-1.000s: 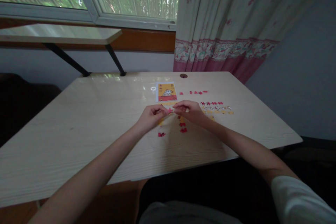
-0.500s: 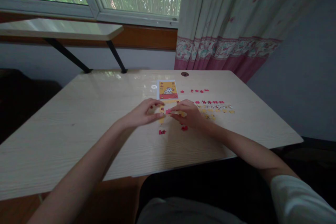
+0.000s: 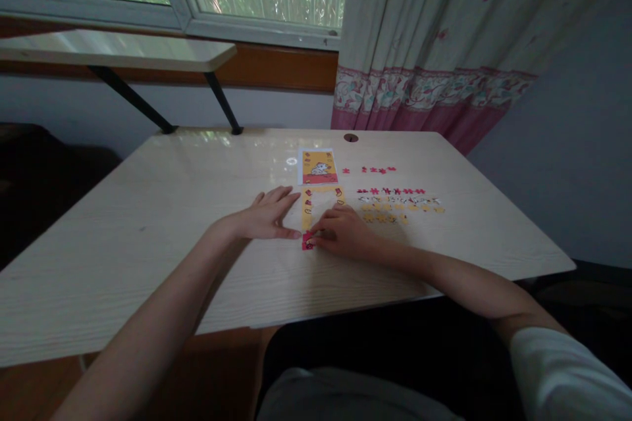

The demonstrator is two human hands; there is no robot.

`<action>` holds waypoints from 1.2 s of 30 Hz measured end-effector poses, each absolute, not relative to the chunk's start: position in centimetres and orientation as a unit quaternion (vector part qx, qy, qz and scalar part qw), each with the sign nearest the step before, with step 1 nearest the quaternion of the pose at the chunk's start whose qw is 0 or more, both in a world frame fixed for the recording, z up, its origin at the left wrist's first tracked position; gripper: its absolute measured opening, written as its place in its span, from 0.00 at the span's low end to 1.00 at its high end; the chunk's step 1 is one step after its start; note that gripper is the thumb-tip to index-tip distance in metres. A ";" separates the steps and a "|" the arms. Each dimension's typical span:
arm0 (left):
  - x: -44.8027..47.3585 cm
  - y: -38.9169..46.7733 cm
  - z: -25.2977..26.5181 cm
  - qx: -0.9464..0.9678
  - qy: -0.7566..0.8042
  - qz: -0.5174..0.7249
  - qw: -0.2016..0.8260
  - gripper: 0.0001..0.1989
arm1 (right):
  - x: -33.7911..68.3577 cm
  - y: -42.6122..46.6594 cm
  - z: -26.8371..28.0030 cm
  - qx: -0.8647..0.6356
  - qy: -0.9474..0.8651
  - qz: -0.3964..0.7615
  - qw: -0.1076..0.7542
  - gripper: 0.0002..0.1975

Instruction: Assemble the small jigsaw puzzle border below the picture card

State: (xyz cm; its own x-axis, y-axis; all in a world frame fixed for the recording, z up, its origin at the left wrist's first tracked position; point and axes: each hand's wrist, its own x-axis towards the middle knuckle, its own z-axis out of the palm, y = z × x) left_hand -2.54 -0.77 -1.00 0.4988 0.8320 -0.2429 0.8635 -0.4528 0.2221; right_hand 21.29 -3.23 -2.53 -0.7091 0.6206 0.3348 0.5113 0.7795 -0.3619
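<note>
While the right hand touches red puzzle pieces, the left hand spreads loosely beside them; the right's grip is unclear. A picture card lies beyond.

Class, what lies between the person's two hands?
A yellow puzzle strip, with red puzzle pieces at its near end; the head view shows this.

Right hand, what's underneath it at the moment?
Red puzzle pieces show at the fingertips of the right hand, and the yellow border runs down toward them. Whatever lies beneath the palm is covered, so I can't tell.
</note>
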 end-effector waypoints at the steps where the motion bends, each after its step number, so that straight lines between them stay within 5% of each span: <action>1: -2.5 -0.9 -0.9 0.849 0.500 -0.052 0.164 0.54 | 21.3 -3.2 -2.5 -0.308 -0.917 0.123 0.222 0.11; 36: -0.8 -2.4 0.1 0.845 0.507 -0.055 0.161 0.60 | 21.5 -3.5 -2.2 -0.216 -0.953 0.104 0.183 0.10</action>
State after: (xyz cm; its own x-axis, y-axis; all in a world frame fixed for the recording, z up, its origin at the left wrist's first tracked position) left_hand -0.78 -2.37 0.08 0.4801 0.8390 -0.2562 0.8744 -0.4341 0.2169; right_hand 21.51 -3.47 -2.24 -0.8399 0.4494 0.3043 0.3731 0.8853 -0.2775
